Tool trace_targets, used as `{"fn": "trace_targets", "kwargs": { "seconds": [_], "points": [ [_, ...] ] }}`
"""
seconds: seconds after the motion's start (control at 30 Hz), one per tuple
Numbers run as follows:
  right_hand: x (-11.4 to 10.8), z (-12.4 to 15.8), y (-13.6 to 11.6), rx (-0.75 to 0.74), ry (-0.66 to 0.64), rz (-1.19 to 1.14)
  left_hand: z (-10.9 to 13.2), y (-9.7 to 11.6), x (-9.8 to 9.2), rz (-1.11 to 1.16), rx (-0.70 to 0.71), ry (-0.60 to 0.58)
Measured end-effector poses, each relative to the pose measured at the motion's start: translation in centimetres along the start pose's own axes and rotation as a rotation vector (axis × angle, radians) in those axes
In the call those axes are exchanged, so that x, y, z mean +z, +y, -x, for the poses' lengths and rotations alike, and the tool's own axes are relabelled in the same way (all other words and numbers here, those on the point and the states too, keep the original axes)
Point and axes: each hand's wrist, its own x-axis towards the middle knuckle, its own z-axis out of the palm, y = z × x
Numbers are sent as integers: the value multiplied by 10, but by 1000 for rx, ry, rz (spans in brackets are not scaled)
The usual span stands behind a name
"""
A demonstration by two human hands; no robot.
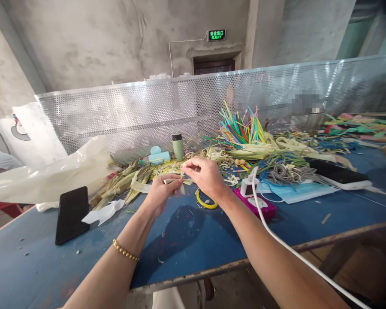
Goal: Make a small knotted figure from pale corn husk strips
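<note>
Above the blue table, my left hand (161,194) pinches a pale strip of corn husk (182,189) between thumb and fingers. My right hand (206,175) is close beside it, thumb and forefinger closed on the upper end of the same strip. A wider pale husk piece (140,185) shows just left of my left hand. Below my right hand lies a yellow ring (207,205) on the table. Dried corn husks (116,186) are heaped to the left and behind my hands.
A black phone (72,214) lies at left by plastic sheeting (51,176). A green bottle (178,148) stands behind. Colourful stems (241,128), cord (287,171), a blue mask (297,192), a magenta box (263,208) and a second phone (337,172) are at right. A white cable (276,240) crosses my right forearm.
</note>
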Motion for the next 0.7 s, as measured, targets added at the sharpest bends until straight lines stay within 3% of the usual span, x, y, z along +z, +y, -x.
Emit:
{"fn": "trace_targets", "kwargs": {
  "seconds": [0.13,0.3,0.5,0.7],
  "points": [
    [2,2,4,-161,48,228,-1,3,-1,129,-13,21],
    [3,4,2,-308,-28,462,-1,3,-4,187,23,-12],
    [3,6,1,-396,-57,510,-1,6,-6,178,97,-18],
    [4,7,1,-403,-76,549,-1,7,-4,82,135,69]
  ]
}}
